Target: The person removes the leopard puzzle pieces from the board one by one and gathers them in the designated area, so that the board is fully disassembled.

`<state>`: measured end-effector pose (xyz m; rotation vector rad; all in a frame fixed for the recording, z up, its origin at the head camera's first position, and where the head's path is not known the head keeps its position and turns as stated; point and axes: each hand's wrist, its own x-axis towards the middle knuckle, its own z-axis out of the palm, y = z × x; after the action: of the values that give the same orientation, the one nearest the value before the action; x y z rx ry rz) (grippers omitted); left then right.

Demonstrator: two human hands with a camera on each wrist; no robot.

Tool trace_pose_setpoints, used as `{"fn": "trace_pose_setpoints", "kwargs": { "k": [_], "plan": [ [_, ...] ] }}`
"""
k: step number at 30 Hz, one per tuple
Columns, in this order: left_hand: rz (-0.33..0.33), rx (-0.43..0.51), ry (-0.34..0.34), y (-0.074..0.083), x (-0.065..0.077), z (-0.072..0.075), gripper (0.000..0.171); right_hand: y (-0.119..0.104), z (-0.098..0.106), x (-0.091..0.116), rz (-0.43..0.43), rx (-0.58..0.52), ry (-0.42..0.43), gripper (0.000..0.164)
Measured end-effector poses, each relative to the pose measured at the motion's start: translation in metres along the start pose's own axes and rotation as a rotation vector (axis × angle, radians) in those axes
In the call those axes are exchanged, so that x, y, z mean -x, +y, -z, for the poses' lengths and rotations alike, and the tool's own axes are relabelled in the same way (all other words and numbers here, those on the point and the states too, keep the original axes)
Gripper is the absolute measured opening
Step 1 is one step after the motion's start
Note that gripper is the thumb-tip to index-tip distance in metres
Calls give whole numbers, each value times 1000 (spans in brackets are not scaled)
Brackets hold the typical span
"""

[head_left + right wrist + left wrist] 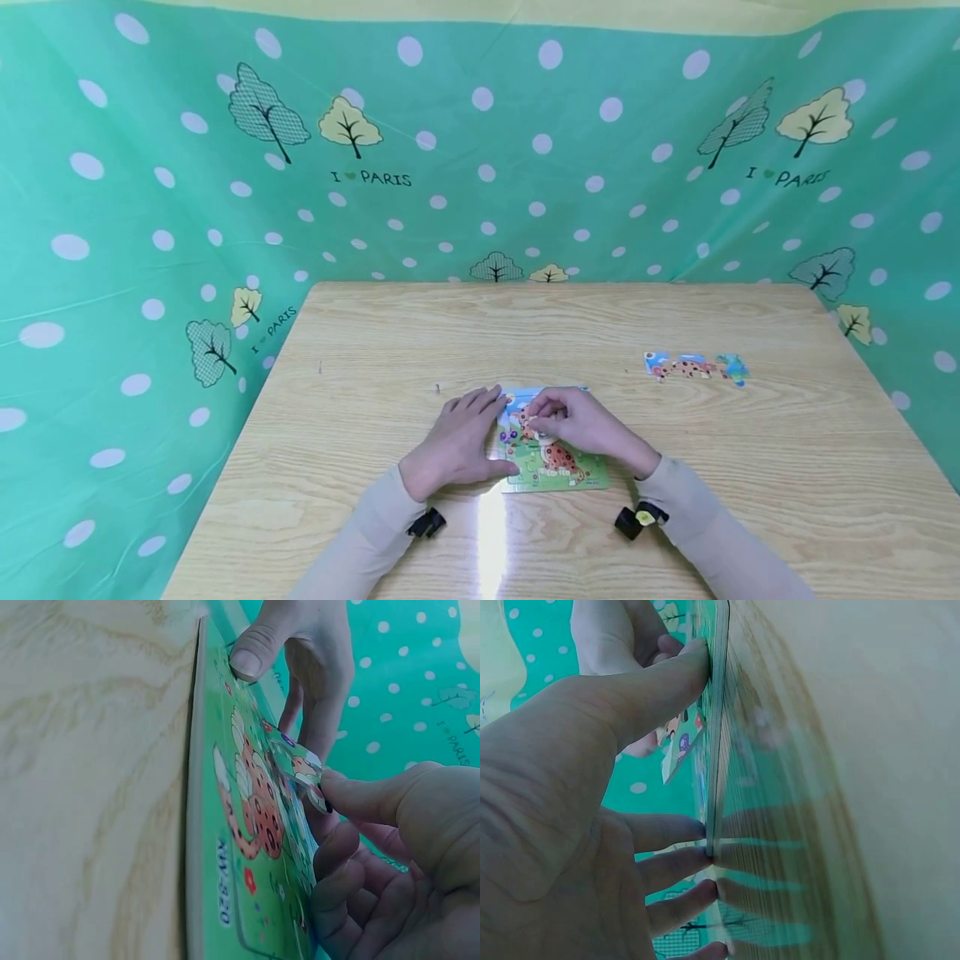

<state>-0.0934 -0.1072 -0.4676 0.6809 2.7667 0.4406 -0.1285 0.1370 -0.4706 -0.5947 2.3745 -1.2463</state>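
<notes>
A jigsaw puzzle board (596,477) lies flat on the table, showing a spotted cartoon animal on green ground. My left hand (465,440) rests along its left side, fingers spread and fairly straight; in the left wrist view the thumb (686,671) touches the board's face and the fingertips meet its edge and the table. Over the board's upper part, my right hand (581,422) pinches a puzzle piece (300,761) between thumb and index finger. That piece is tilted, one end raised off the board; the fingers partly cover it.
Several loose puzzle pieces (686,367) lie in a row on the wooden table (750,483), to the right and farther back. A green dotted cloth (480,167) hangs behind and at both sides. Black straps with small devices (628,523) sit at the wrists.
</notes>
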Motion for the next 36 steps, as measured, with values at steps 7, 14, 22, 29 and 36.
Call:
{"fn": "trace_pose_setpoints", "kwargs": {
  "k": [7,14,22,29,36],
  "plan": [
    [3,4,5,1,1,1,109,0,4,2,-20,-22,18,6],
    [3,3,8,1,2,2,109,6,12,6,-42,-29,41,9],
    [14,15,-2,1,3,1,110,20,23,10,-38,-29,81,12],
    [22,11,-11,-1,5,-1,111,31,34,17,-77,-38,131,18],
    [18,-3,-7,0,3,-1,110,41,55,26,-90,-12,180,26]
  ]
}}
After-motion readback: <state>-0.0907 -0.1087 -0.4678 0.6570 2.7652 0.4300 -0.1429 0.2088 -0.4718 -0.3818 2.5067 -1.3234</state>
